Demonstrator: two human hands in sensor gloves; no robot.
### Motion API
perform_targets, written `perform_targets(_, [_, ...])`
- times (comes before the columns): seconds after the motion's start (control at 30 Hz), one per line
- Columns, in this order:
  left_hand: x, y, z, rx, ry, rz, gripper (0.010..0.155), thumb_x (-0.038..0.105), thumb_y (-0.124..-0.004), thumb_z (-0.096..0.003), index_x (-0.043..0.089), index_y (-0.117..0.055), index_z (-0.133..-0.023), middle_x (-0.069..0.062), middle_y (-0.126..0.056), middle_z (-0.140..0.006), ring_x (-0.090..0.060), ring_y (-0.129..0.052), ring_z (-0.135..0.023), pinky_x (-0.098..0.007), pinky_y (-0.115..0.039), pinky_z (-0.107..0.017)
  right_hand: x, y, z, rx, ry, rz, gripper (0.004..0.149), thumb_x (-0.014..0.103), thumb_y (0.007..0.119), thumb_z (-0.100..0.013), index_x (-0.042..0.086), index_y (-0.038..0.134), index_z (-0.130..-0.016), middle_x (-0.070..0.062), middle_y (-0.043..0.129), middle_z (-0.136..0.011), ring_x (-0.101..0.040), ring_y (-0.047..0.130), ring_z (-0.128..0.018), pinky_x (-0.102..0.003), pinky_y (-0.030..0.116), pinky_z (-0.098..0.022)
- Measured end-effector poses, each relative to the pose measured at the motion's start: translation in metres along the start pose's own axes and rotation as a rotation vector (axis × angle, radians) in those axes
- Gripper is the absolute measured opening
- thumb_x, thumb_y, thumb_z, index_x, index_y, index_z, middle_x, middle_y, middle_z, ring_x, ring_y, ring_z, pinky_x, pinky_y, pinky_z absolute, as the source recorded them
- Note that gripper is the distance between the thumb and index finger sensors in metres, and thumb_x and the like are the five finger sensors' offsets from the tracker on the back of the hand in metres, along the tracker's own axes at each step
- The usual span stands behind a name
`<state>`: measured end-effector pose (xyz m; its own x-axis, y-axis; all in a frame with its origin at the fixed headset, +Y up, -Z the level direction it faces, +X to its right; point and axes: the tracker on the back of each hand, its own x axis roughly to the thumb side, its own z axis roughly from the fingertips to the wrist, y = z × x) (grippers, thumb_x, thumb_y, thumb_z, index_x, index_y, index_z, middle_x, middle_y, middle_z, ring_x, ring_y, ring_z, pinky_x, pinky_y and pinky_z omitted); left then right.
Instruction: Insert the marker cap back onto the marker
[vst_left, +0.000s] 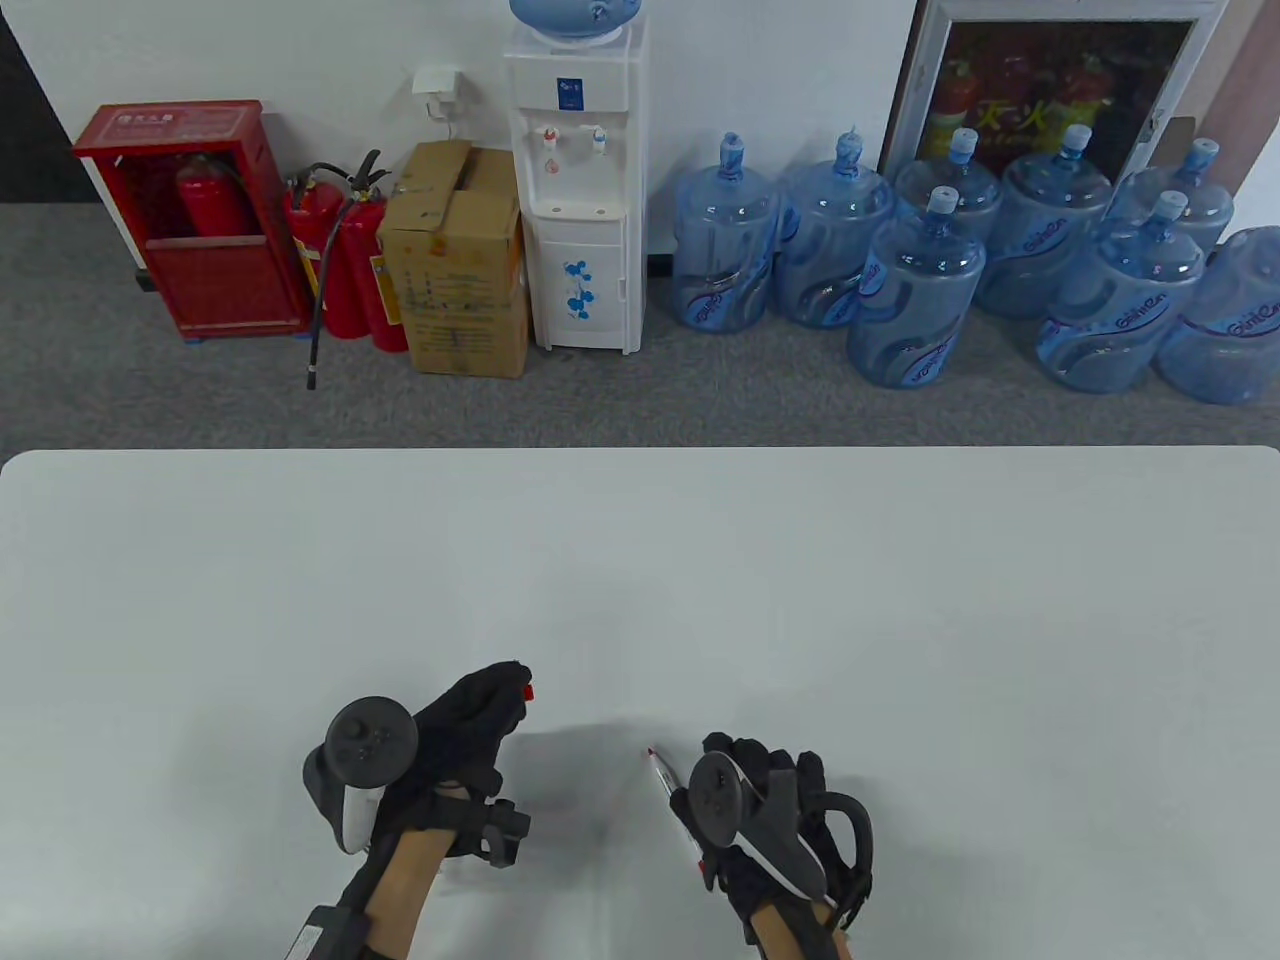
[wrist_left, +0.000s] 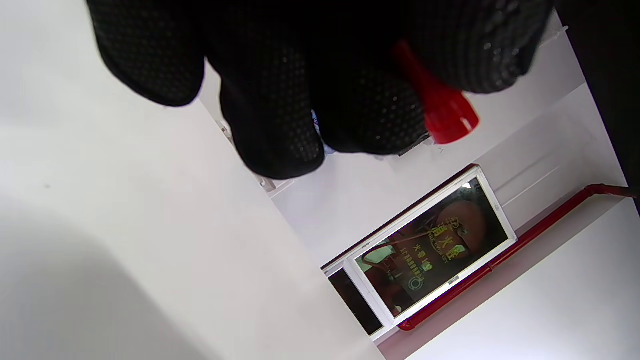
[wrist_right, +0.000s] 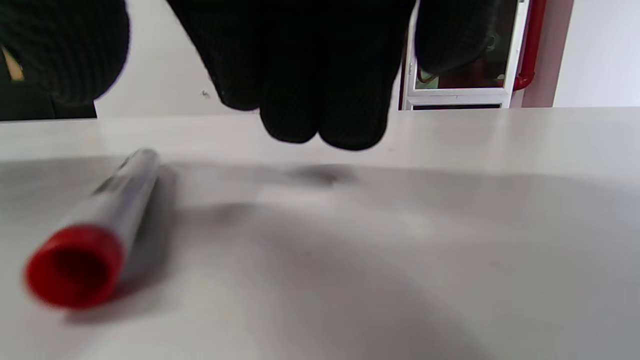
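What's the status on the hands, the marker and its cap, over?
Left hand grips red marker cap, off the table. Right hand over the marker, not gripping it. Marker lies on white table, uncapped. Nothing between the hands.

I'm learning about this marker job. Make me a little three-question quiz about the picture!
1. True or false: the red cap is held in the left hand.
2. Where is the marker? A) lying on the table B) lifted in the air C) inside the cardboard box
3. Fill in: the right hand hangs above the table beside the ____.

Key: 1 true; 2 A; 3 marker.
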<state>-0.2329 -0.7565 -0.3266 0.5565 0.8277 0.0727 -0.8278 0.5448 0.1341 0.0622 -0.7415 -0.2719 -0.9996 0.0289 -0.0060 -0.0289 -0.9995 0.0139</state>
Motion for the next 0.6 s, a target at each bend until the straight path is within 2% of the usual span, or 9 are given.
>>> perform_targets(0.13, [-0.002,-0.007,0.001,-0.02,-0.012,-0.056,0.042,0.051,-0.078,-0.043,0.041,-0.088,-0.082,0.009,-0.106,-0.069,-0.021,-0.111,-0.056,-0.052,-0.079,-0.057,0.017,0.01,0.001,0.061,-0.017,0.078,0.079,0.074,0.072,-0.033,0.024,0.075,-0.094,-0.003,0.089,-0.089,-0.023,0.094,-0.07,-0.051,0.074,-0.061])
perform_targets(0.27, [-0.001,-0.012,0.003,-0.042,-0.024,-0.078,0.042,0.052,-0.078,-0.0428,0.041,-0.088,-0.082,0.009,-0.106,-0.069,-0.021,-0.111,-0.056,-0.052,-0.079,-0.057,0.028,0.016,0.001,0.068,-0.022,0.113,0.08,0.072,0.077,-0.031,0.021,0.077,-0.093,-0.005,0.089,-0.086,-0.024,0.094,-0.064,-0.048,0.078,-0.054])
perform_targets(0.33, [0.001,-0.014,0.004,-0.048,-0.033,-0.082,0.042,0.052,-0.078,-0.0429,0.041,-0.088,-0.082,0.009,-0.106,-0.069,-0.021,-0.111,-0.056,-0.052,-0.079,-0.057,0.031,0.015,0.001,0.062,-0.018,0.137,0.076,0.069,0.079,-0.031,0.022,0.079,-0.091,-0.005,0.092,-0.083,-0.022,0.096,-0.061,-0.046,0.08,-0.05])
perform_targets(0.53, [0.003,-0.017,0.006,-0.06,-0.041,-0.095,0.042,0.051,-0.078,-0.0428,0.041,-0.088,-0.082,0.009,-0.106,-0.069,-0.021,-0.111,-0.056,-0.052,-0.079,-0.057,0.031,0.014,0.001,0.082,0.019,0.006,0.059,0.05,0.088,-0.036,0.02,0.083,-0.086,-0.004,0.097,-0.072,-0.018,0.101,-0.051,-0.044,0.085,-0.043])
perform_targets(0.6, [0.002,-0.017,0.006,-0.06,-0.039,-0.087,0.042,0.051,-0.078,-0.0428,0.041,-0.088,-0.082,0.009,-0.106,-0.069,-0.021,-0.111,-0.056,-0.053,-0.079,-0.057,0.031,0.014,-0.001,0.098,0.007,0.001,0.057,0.048,0.089,-0.037,0.019,0.083,-0.086,-0.005,0.097,-0.072,-0.019,0.101,-0.05,-0.044,0.085,-0.043])
